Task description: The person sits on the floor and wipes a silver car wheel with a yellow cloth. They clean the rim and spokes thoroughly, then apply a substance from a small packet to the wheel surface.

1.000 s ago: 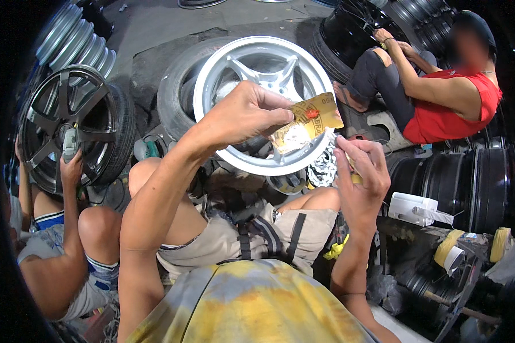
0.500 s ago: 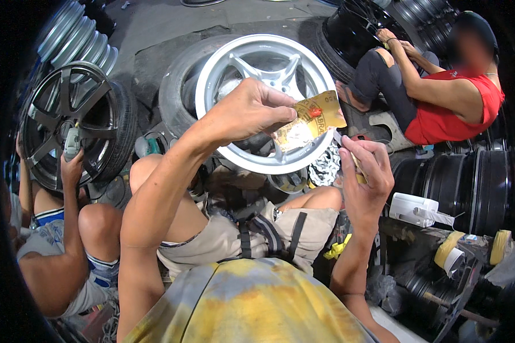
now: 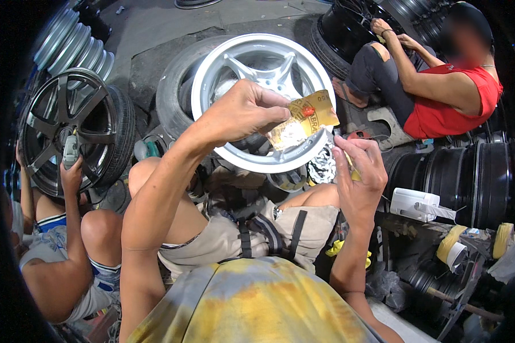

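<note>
My left hand [image 3: 240, 114] pinches a torn sheet of sandpaper [image 3: 321, 107] between thumb and fingers, its yellow-brown printed backing facing up. Close to the paper's right edge, my right hand [image 3: 361, 177] has its fingers closed round a slim tool; a bit of yellow [image 3: 355, 174] shows in the palm, and the rest is mostly hidden. Beneath both hands a silver spoked wheel rim [image 3: 203, 86] lies tilted in front of me, resting on a tyre [image 3: 169, 97]. Neither hand appears to grip the rim.
To the left, a person's hand [image 3: 71, 171] holds a grey-green power tool [image 3: 71, 150] against a dark wheel [image 3: 33, 123]. Another person in a red top [image 3: 455, 103] sits at the right by a black rim [image 3: 349, 28]. Black rims [image 3: 449, 177] and a white box-like device [image 3: 412, 204] stand nearer.
The sandpaper and my left hand have shifted slightly left. My right hand has moved a little down and left, and the grey tip seen between its fingers is less visible.
</note>
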Demonstrator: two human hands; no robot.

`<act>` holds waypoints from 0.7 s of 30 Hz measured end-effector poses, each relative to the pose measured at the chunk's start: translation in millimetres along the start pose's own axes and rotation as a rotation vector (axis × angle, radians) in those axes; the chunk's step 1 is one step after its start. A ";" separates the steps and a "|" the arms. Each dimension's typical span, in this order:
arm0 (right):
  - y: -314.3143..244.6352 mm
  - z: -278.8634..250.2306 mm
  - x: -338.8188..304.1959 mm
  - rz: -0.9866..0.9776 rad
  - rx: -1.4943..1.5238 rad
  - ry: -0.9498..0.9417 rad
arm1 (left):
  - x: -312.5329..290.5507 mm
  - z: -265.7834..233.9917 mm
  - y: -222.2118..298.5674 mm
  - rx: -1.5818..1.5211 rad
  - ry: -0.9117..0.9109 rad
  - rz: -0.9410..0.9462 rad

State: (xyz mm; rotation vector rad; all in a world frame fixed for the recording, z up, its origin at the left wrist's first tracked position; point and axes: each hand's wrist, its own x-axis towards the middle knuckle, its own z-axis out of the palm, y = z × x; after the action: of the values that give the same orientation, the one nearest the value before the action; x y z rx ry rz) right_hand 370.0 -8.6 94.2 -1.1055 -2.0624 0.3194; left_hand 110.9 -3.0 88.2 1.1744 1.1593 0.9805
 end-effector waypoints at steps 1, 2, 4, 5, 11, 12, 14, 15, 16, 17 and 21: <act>0.4 0.6 -0.2 0.001 0.016 0.003 | -1.0 0.3 1.5 0.008 0.004 -0.002; 0.6 2.6 0.1 0.002 0.033 0.007 | -1.7 0.9 2.9 0.017 0.009 -0.005; -1.9 4.4 0.0 0.000 0.041 -0.019 | -2.1 2.2 5.7 -0.005 0.002 -0.008; -2.5 3.2 0.7 0.002 0.030 -0.013 | -1.7 2.9 6.4 -0.016 -0.003 -0.009; 0.7 3.5 -1.6 0.006 0.046 0.019 | -2.4 1.4 1.0 -0.005 0.016 -0.019; -0.9 5.4 -1.8 0.028 0.076 -0.005 | -2.8 -0.5 3.2 0.020 0.002 -0.037; -1.9 2.4 -3.2 0.038 0.068 -0.003 | -1.0 -0.2 1.5 0.030 0.003 -0.032; -1.4 1.3 -3.2 0.040 0.065 -0.003 | -0.7 -0.5 0.9 0.036 0.007 -0.028; 0.4 0.0 -2.9 0.040 0.063 0.011 | -0.9 -0.6 0.9 0.047 0.011 -0.028; 0.7 0.8 -2.7 0.029 0.061 0.007 | -1.2 -0.6 1.0 0.058 0.015 -0.027; -1.2 0.5 -1.8 0.029 0.076 -0.017 | 0.3 2.7 -1.1 0.000 0.033 0.002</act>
State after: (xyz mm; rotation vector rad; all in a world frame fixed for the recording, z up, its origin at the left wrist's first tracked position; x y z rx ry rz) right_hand 369.5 -10.7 93.6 -1.0908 -2.0338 0.4187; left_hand 113.6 -3.3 87.0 1.1636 1.1847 1.0052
